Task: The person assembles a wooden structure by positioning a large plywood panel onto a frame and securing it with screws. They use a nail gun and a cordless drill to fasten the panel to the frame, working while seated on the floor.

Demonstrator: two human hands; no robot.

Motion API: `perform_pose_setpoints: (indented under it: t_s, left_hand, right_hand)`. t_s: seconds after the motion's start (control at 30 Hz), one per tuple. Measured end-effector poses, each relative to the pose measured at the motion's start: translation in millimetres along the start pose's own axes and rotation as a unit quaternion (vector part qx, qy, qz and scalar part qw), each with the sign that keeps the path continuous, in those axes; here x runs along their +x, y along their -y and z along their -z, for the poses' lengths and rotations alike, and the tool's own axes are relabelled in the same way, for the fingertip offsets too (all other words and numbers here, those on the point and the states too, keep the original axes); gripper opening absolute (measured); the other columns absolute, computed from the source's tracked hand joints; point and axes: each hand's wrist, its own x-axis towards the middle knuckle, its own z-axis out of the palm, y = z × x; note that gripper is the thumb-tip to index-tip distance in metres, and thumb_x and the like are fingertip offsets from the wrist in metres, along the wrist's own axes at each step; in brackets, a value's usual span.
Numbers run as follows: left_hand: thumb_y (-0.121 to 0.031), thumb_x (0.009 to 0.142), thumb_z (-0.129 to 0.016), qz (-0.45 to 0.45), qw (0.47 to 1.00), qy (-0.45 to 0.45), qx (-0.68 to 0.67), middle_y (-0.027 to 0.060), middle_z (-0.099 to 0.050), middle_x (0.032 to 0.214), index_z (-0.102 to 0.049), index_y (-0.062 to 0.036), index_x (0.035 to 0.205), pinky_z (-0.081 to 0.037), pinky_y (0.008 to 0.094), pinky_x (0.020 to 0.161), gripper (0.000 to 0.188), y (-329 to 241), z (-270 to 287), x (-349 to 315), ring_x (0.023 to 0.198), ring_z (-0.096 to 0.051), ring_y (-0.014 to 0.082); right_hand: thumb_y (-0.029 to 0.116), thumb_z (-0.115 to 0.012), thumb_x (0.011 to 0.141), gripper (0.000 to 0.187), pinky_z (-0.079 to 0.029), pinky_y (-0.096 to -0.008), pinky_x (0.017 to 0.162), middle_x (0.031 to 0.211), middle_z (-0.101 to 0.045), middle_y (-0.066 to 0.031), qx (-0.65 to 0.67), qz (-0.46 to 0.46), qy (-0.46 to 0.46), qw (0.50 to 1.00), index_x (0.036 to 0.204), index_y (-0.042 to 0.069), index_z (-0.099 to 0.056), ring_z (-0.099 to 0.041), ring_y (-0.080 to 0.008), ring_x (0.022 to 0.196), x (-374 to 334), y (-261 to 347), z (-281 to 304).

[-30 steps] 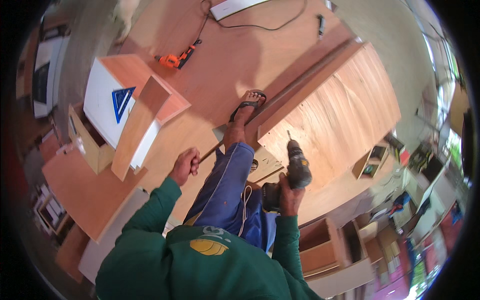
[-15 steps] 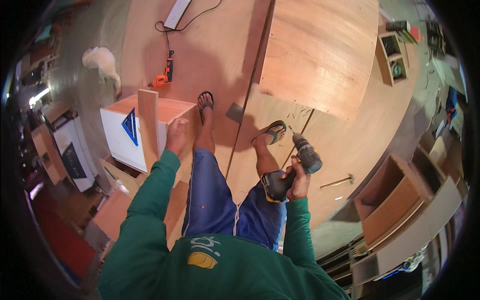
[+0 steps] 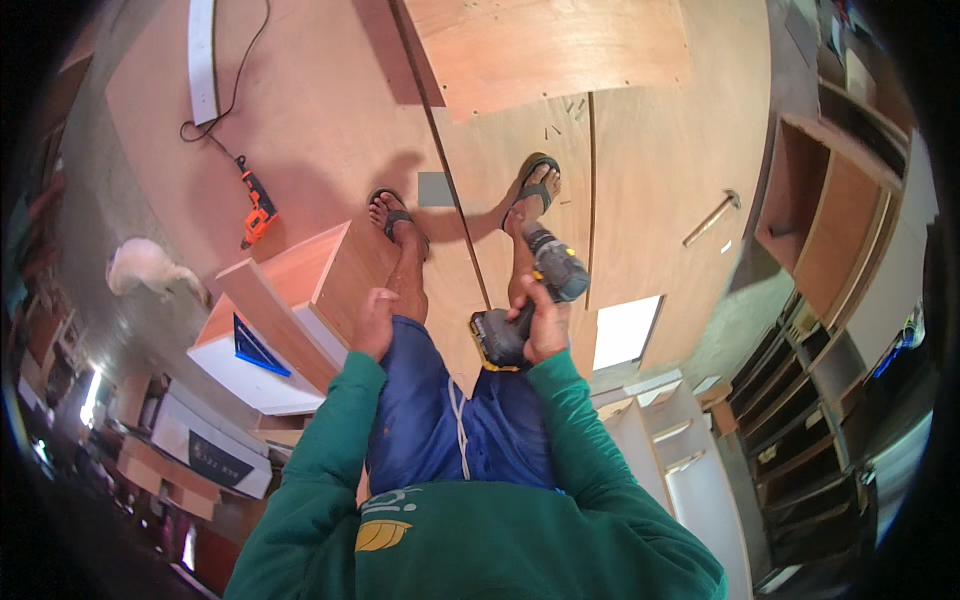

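Note:
My right hand (image 3: 546, 325) is closed round the grip of a cordless drill (image 3: 560, 272), a dark grey and black one with yellow accents. The drill is in front of my right knee, its front end pointing away from me. My left hand (image 3: 374, 322) hangs by my left knee with loosely bent fingers and nothing visible in it. Just left of it stands a box-shaped cabinet (image 3: 335, 262) with wood-coloured and white faces. A narrow board (image 3: 275, 315) leans on the cabinet, and a blue triangular square (image 3: 258, 350) lies against its white face.
An orange corded drill (image 3: 259, 212) lies ahead on the left, near a white strip (image 3: 202, 60). Screws (image 3: 575, 108) are scattered before a large plywood panel (image 3: 560, 45). A hammer (image 3: 712, 218) lies to the right, near open cabinets (image 3: 825, 215). A white animal (image 3: 150, 266) rests at far left.
My view has turned and shifted, so floor objects appear elsewhere. The cordless drill has come closer to my lap, still in my right hand. My left hand has moved toward my knee.

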Motion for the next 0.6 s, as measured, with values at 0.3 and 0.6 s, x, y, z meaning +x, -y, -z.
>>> perform_pose_setpoints:
  t_s: [0.3, 0.6]
  left_hand:
    - [-0.036, 0.111, -0.056, 0.066, 0.995, -0.072, 0.035, -0.0011, -0.059, 0.087, -0.065, -0.0080, 0.093, -0.045, 0.0287, 0.073, 0.034, 17.1, 159.7, 50.4, 0.080, -0.053, 0.0102]
    - [-0.034, 0.106, -0.069, -0.086, 0.983, -0.074, 0.147, 0.0061, -0.074, 0.095, -0.075, 0.0005, 0.109, -0.054, 0.0352, 0.086, 0.035, 27.2, 2.7, 5.2, 0.090, -0.068, 0.0180]
  right_hand:
    - [0.011, -0.076, 0.098, 0.025, -0.052, -0.0289, 0.056, 0.083, -0.064, -0.0016, 0.005, -0.013, 0.024, 1.000, 0.121, 0.003, -0.069, -0.060, -0.0110, 0.064, -57.9, -45.7, -8.2]
    - [0.013, -0.081, 0.095, 0.021, -0.051, -0.0288, 0.055, 0.079, -0.065, -0.0014, -0.044, 0.034, 0.019, 0.998, 0.109, 0.003, -0.069, -0.060, -0.0114, 0.059, 22.9, -24.5, 104.8]
